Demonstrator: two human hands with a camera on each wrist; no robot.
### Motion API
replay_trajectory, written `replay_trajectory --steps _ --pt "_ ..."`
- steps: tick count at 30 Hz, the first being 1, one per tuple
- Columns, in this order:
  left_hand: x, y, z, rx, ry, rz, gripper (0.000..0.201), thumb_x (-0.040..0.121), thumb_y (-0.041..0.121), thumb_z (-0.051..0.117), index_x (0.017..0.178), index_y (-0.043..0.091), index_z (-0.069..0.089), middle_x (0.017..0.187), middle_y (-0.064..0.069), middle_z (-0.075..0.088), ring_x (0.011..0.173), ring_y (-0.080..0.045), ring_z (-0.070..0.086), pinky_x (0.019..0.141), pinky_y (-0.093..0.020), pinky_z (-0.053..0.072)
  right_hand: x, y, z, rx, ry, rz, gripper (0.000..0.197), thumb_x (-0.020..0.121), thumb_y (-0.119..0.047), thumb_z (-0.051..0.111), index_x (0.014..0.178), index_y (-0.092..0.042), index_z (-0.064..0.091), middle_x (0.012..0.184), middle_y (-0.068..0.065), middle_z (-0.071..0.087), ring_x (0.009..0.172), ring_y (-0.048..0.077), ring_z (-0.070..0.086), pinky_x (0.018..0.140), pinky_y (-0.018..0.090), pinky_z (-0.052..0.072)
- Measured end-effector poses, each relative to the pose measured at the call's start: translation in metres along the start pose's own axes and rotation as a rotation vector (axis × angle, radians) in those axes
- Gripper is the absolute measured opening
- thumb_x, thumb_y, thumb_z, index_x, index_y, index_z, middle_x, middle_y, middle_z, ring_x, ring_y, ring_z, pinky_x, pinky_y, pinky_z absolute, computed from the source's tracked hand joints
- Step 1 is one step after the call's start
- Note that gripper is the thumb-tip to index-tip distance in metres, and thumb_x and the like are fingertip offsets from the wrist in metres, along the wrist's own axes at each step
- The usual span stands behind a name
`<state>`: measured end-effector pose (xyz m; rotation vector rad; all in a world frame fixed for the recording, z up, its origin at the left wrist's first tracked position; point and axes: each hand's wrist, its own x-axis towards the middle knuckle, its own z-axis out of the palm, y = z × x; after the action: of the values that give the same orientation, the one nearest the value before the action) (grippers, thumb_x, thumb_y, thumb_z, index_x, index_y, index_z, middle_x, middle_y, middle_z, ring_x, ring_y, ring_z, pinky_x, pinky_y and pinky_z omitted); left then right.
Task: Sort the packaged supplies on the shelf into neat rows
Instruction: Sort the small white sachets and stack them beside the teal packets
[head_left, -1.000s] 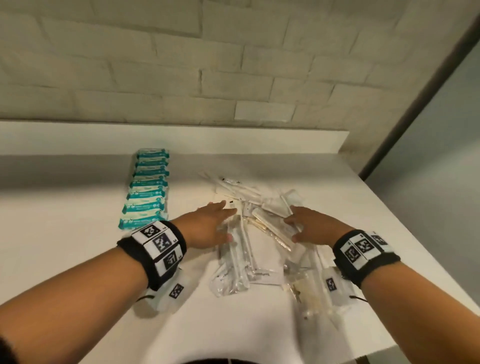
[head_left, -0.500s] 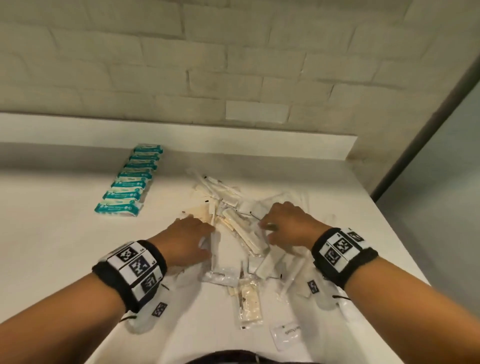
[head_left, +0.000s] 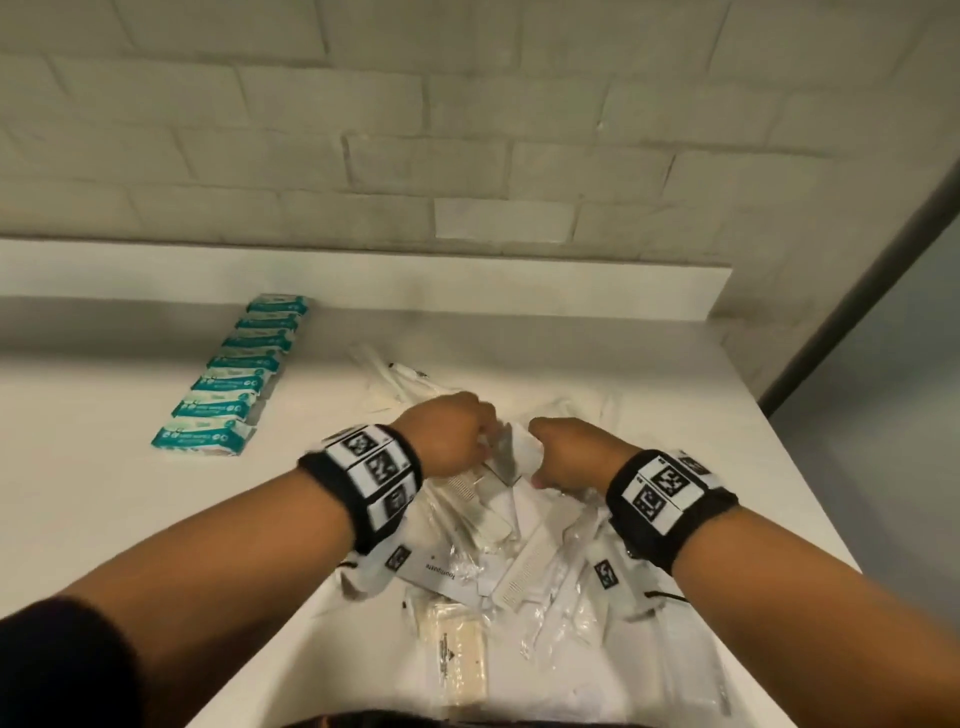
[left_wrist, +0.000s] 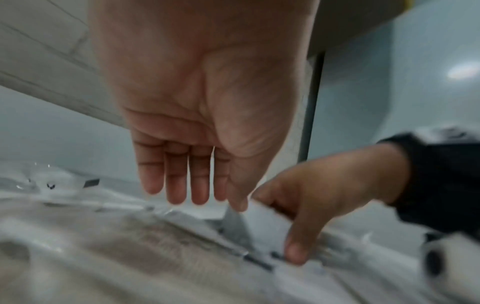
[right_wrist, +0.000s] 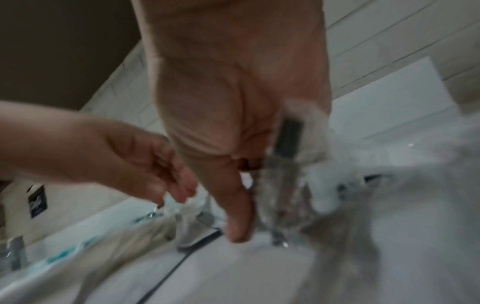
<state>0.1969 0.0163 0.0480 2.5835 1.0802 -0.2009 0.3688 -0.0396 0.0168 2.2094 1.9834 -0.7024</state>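
Observation:
A loose pile of clear-wrapped supplies (head_left: 493, 561) lies on the white shelf (head_left: 104, 519), with both hands in its middle. My right hand (head_left: 540, 457) pinches a white and clear packet (head_left: 514, 452) between thumb and fingers; the left wrist view shows that grip (left_wrist: 279, 222) on the packet (left_wrist: 267, 232). In the right wrist view the wrapper with a dark item (right_wrist: 288, 139) lies against the right hand (right_wrist: 280, 205). My left hand (head_left: 483, 441) hangs over the pile with straight fingers (left_wrist: 200, 185), its thumb tip touching the packet's edge. A neat row of teal packets (head_left: 234, 379) runs along the left.
A comb packet (head_left: 524, 571), a toothpaste sachet (head_left: 441, 571) and a beige packet (head_left: 457, 660) lie in the near part of the pile. A raised ledge (head_left: 363, 280) and brick wall close the back. The shelf's right edge (head_left: 779, 467) drops off.
Both hands have drawn together at the pile's middle. The right hand has taken hold of a packet and lifted one end. The pile has been spread toward me.

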Motion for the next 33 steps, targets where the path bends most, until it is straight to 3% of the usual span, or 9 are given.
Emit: replay_trajectory --steps 3,7,10,13,15,20,25,29,33 --pt "0.023 0.001 0.007 0.070 -0.059 0.004 0.043 0.082 0.034 0.060 0.124 0.023 0.053 0.117 -0.001 0.052 0.110 -0.022 0.052 0.090 -0.037 0.046 0.002 0.020 -0.015 0.006 0.045 0.067 0.035 0.087 -0.013 0.058 0.121 -0.009 0.053 0.120 0.007 0.059 0.105 0.025 0.056 0.075 0.024 0.038" --pt "0.026 0.003 0.018 0.171 -0.132 0.007 0.035 0.073 0.049 0.048 0.099 0.026 0.055 0.108 0.002 0.054 0.104 -0.023 0.051 0.083 -0.039 0.048 0.008 0.046 -0.037 0.184 0.104 0.189 0.050 0.086 -0.002 0.054 0.132 -0.018 0.049 0.113 0.005 0.061 0.085 0.019 0.055 0.066 0.024 0.043" --pt "0.019 0.001 0.030 0.086 -0.088 -0.017 0.038 0.076 0.041 0.067 0.110 0.026 0.056 0.107 0.000 0.050 0.098 -0.021 0.053 0.085 -0.037 0.049 0.015 0.046 -0.040 0.245 0.082 0.110 0.071 0.083 0.005 0.050 0.142 -0.034 0.039 0.128 0.004 0.055 0.096 0.020 0.055 0.066 0.020 0.041" --pt "0.007 0.008 0.037 0.055 -0.102 -0.028 0.036 0.075 0.039 0.070 0.105 0.025 0.055 0.106 0.000 0.045 0.094 -0.021 0.052 0.079 -0.035 0.048 0.021 0.028 -0.036 0.025 0.004 0.007 0.071 0.082 0.004 0.058 0.142 -0.028 0.039 0.135 0.004 0.053 0.115 0.025 0.054 0.084 0.025 0.043" --pt "0.000 0.012 0.040 0.043 -0.099 -0.016 0.033 0.077 0.035 0.068 0.103 0.022 0.053 0.106 -0.002 0.044 0.093 -0.022 0.054 0.076 -0.033 0.047 0.024 0.015 -0.030 -0.193 0.008 -0.011 0.068 0.081 -0.004 0.065 0.141 -0.025 0.038 0.129 0.007 0.057 0.112 0.028 0.057 0.088 0.033 0.048" --pt "-0.016 0.014 0.044 0.017 -0.050 0.008 0.020 0.082 0.034 0.065 0.094 0.024 0.053 0.108 -0.002 0.045 0.093 -0.020 0.052 0.072 -0.027 0.037 0.029 -0.004 -0.025 -0.570 0.114 -0.033 0.047 0.081 -0.018 0.065 0.126 -0.021 0.053 0.129 0.009 0.047 0.121 0.031 0.043 0.100 0.044 0.035" --pt "-0.019 0.011 0.042 0.021 0.014 0.001 0.025 0.080 0.039 0.067 0.097 0.022 0.060 0.102 0.002 0.051 0.091 -0.018 0.050 0.076 -0.028 0.038 0.024 -0.005 -0.022 -0.628 0.098 -0.093 0.040 0.083 -0.012 0.057 0.121 -0.020 0.056 0.120 0.004 0.059 0.124 0.028 0.040 0.100 0.045 0.031" --pt "-0.019 0.006 0.031 -0.164 0.222 -0.023 0.018 0.081 0.040 0.066 0.091 0.027 0.058 0.088 0.008 0.057 0.087 -0.016 0.052 0.082 -0.032 0.041 0.012 -0.005 -0.017 -0.671 0.167 -0.111 0.033 0.084 -0.009 0.053 0.114 -0.020 0.060 0.117 0.003 0.059 0.120 0.026 0.042 0.100 0.045 0.030" --pt "-0.018 0.005 0.009 -0.277 -0.034 0.029 0.033 0.080 0.031 0.072 0.109 0.024 0.059 0.103 0.006 0.061 0.097 -0.017 0.056 0.073 -0.023 0.039 0.003 -0.004 -0.020 -0.461 0.270 -0.139 0.022 0.089 -0.013 0.048 0.108 -0.018 0.059 0.110 0.003 0.063 0.113 0.026 0.051 0.097 0.040 0.034"
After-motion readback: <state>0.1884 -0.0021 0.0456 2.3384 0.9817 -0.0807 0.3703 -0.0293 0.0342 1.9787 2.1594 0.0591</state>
